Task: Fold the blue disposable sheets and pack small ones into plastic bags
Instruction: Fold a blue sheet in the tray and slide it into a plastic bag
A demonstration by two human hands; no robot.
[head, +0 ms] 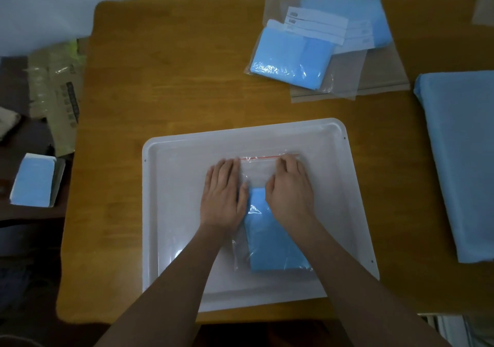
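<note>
A folded blue sheet (pixel 272 242) is lying inside a clear zip bag (pixel 260 175) in the white tray (pixel 171 213) on the table (pixel 171 79). The left hand (pixel 223 195) is pressing flat on the bag, fingers straight. The right hand (pixel 291 189) is resting on it, fingers curled near the red seal; whether it is gripping, I cannot tell. Packed bags (pixel 291 60) are lying at the far side, a larger blue sheet (pixel 462 159) lying to the right.

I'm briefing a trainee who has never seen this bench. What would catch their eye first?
Two hands, left and right, pressing a clear bag holding a folded blue sheet, in the white tray at centre. Next, packed bags at the table's far side, and a big blue stack at right.
</note>
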